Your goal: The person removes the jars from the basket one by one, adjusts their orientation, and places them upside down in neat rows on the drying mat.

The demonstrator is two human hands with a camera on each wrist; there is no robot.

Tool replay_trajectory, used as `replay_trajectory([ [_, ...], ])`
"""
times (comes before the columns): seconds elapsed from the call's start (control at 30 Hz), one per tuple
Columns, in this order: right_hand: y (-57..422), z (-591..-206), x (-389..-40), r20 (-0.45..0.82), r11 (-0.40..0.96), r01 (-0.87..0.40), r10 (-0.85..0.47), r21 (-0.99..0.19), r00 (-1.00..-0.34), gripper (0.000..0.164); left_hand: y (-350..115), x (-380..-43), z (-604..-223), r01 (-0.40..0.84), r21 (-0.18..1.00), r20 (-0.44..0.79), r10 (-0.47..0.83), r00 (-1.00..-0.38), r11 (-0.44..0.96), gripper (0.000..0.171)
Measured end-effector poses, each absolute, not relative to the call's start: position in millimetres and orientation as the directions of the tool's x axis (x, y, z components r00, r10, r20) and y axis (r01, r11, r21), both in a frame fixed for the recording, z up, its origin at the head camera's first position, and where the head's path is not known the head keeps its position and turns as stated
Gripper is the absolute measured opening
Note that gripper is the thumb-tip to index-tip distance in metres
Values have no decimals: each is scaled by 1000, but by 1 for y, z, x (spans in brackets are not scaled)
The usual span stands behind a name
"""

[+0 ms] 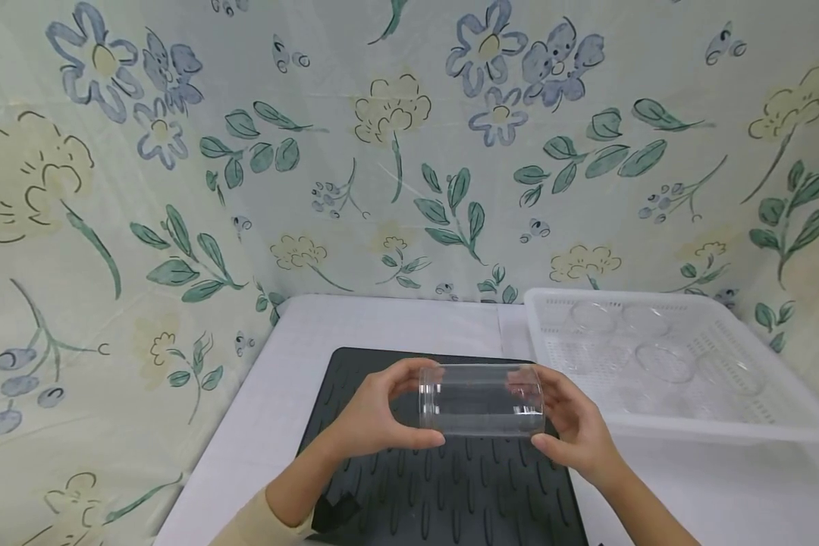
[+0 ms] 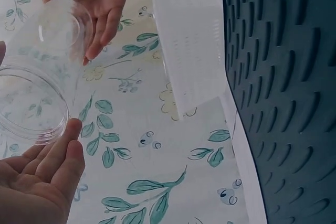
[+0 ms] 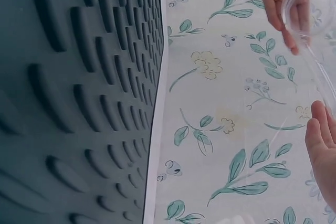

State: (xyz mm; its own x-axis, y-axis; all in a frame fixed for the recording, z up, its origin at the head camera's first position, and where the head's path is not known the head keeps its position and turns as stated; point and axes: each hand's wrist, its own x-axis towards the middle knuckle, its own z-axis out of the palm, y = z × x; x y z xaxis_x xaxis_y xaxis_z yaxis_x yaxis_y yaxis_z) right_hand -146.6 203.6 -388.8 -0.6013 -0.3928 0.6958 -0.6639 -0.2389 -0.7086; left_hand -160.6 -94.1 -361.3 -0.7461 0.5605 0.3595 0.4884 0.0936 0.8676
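Observation:
A clear, see-through jar (image 1: 481,402) lies on its side in the air above a black ridged mat (image 1: 450,489). Its ringed rim end faces left, and no lid shows on it in the left wrist view. My left hand (image 1: 375,413) holds the rim end between thumb and fingers. At the other end, my right hand (image 1: 576,425) grips the jar with the thumb below and the fingers behind. The left wrist view shows fingertips against the jar's wall (image 2: 79,72) at both ends.
A white plastic basket (image 1: 689,432) stands at the right on the white tabletop (image 1: 396,322), with several clear round containers (image 1: 665,364) inside. Behind the table hangs a flower-patterned cloth (image 1: 409,167).

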Motion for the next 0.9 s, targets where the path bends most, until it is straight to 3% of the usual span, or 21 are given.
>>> replay_trajectory([
  [0.17,204,-384,-150,743,-293,-691,-380,-661,-551,63,-90,-160,-371,451,884,306,573,-760,126,70],
  [0.47,200,-370,-146,709,-192,-695,-354,-693,-610,66,-80,-161,-387,405,902,241,603,-761,150,72],
  [0.9,188,-364,-148,705,-151,-708,-365,-690,-609,72,-67,-159,-399,387,910,230,599,-767,147,73],
])
